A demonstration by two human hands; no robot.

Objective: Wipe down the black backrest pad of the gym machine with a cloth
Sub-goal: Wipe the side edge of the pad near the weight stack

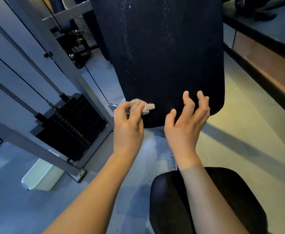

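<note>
The black backrest pad (163,53) fills the upper middle of the head view, with pale streaks and specks on its upper part. My left hand (127,125) pinches a small crumpled pinkish cloth (144,106) at the pad's lower left corner. My right hand (187,122) hovers in front of the pad's lower edge, fingers spread and curled, holding nothing. Whether the cloth touches the pad is unclear.
A black seat pad (168,205) lies below my right forearm. To the left stand the grey machine frame (65,70), cables and a black weight stack (70,125). A pale bin (40,176) sits on the floor. A dark ledge (264,68) runs along the right.
</note>
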